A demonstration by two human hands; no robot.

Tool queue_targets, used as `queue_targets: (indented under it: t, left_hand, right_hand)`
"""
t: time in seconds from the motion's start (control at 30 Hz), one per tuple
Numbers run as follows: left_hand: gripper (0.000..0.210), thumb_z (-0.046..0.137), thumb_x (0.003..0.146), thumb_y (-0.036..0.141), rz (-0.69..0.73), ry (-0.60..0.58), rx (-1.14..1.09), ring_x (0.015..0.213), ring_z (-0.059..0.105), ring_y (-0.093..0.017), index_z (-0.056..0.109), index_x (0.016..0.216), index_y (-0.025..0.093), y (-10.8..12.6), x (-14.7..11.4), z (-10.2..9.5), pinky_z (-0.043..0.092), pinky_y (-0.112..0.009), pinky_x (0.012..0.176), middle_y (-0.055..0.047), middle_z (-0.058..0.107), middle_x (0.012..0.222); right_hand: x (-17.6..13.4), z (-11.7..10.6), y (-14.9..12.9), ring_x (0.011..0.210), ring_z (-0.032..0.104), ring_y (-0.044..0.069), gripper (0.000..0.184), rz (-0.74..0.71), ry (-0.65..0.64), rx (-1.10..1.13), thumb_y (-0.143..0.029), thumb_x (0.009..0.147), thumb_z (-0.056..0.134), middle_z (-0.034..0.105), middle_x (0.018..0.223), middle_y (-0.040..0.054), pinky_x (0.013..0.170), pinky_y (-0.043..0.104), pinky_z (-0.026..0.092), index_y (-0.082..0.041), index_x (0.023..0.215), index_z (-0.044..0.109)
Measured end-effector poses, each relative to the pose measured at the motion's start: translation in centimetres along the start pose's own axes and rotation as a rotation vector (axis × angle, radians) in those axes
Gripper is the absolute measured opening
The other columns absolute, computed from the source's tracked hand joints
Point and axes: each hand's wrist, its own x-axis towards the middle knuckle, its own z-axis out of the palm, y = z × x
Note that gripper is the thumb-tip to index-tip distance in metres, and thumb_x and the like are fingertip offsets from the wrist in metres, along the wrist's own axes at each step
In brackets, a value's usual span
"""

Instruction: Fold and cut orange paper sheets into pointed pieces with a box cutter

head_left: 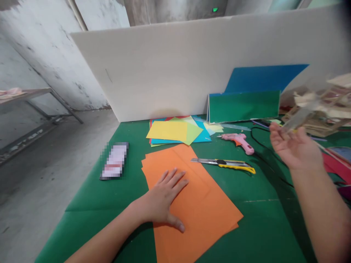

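My left hand [167,199] lies flat with fingers spread on several overlapping orange paper sheets [203,212]. Raised at the right, my right hand [297,146] is closed on a translucent strip [301,113], blurred, so I cannot tell its exact kind. A yellow utility knife [230,165], its blade out, rests with the tip over the edge of the orange paper. Just beyond it lies a pink hot glue gun [239,141] with a black cord.
Coloured papers [170,130] lie at the back of the green table [90,219], beside a folded green card [244,106]. A white board [164,73] stands behind. A phone [114,160] is at left. Wooden pieces [326,113] pile up at right.
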Motion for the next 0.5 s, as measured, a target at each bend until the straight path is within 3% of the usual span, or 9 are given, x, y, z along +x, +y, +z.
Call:
queue_targets:
  t: [0.07, 0.1, 0.17, 0.27, 0.37, 0.5]
  left_hand:
    - [0.11, 0.058, 0.065, 0.081, -0.017, 0.01, 0.004, 0.145, 0.007, -0.039, 0.021, 0.152, 0.023, 0.0, 0.1, 0.1, 0.01, -0.057, 0.117, -0.01, 0.01, 0.16]
    - [0.108, 0.058, 0.067, 0.08, -0.021, 0.022, 0.006, 0.145, 0.009, -0.039, 0.023, 0.151, 0.023, 0.0, 0.1, 0.2, 0.012, -0.056, 0.117, -0.011, 0.013, 0.16]
    - [0.102, 0.057, 0.07, 0.078, -0.03, 0.054, 0.013, 0.145, 0.015, -0.037, 0.027, 0.15, 0.021, 0.0, 0.3, 0.2, 0.016, -0.055, 0.117, -0.012, 0.021, 0.158]
    - [0.097, 0.057, 0.072, 0.076, -0.058, 0.078, 0.037, 0.143, 0.022, -0.035, 0.033, 0.147, 0.018, 0.0, 0.5, 0.2, 0.021, -0.053, 0.117, -0.014, 0.029, 0.155]
    - [0.093, 0.059, 0.073, 0.073, -0.073, 0.088, 0.053, 0.143, 0.025, -0.034, 0.038, 0.144, 0.017, 0.1, 0.6, 0.2, 0.023, -0.051, 0.116, -0.014, 0.033, 0.153]
    - [0.072, 0.061, 0.079, 0.064, -0.066, 0.171, 0.03, 0.139, 0.033, -0.03, 0.048, 0.135, 0.022, 0.0, 0.7, 0.3, 0.029, -0.047, 0.115, -0.01, 0.042, 0.148]
  right_hand:
    - [-0.9, 0.7, -0.2, 0.099, 0.062, 0.02, 0.035, 0.06, 0.028, 0.177, -0.051, 0.098, 0.031, 0.056, 0.122, 0.02, 0.074, 0.036, 0.047, -0.022, 0.099, 0.051]
    - [-1.6, 1.4, -0.3, 0.105, 0.061, 0.021, 0.034, 0.109, -0.025, 0.185, -0.052, 0.096, 0.04, 0.056, 0.125, 0.0201, 0.079, 0.037, 0.048, -0.022, 0.106, 0.051]
    - [-3.1, 3.4, -0.5, 0.103, 0.063, 0.023, 0.04, 0.127, -0.153, 0.031, -0.047, 0.088, 0.057, 0.061, 0.122, 0.0164, 0.081, 0.039, 0.049, -0.024, 0.12, 0.051]
    - [-5.1, 6.0, -0.3, 0.103, 0.062, 0.026, 0.036, -0.086, -0.397, -0.446, -0.048, 0.083, 0.063, 0.066, 0.116, 0.0094, 0.086, 0.04, 0.05, -0.026, 0.111, 0.064]
    - [-6.4, 7.4, 0.6, 0.108, 0.06, 0.029, 0.029, -0.313, -0.632, -0.867, -0.043, 0.083, 0.061, 0.067, 0.114, 0.0057, 0.089, 0.043, 0.05, -0.029, 0.108, 0.067]
    - [-6.8, 7.4, 2.4, 0.105, 0.061, 0.028, 0.026, -0.422, -0.685, -1.034, -0.03, 0.085, 0.056, 0.067, 0.111, 0.0067, 0.088, 0.043, 0.051, -0.026, 0.109, 0.064]
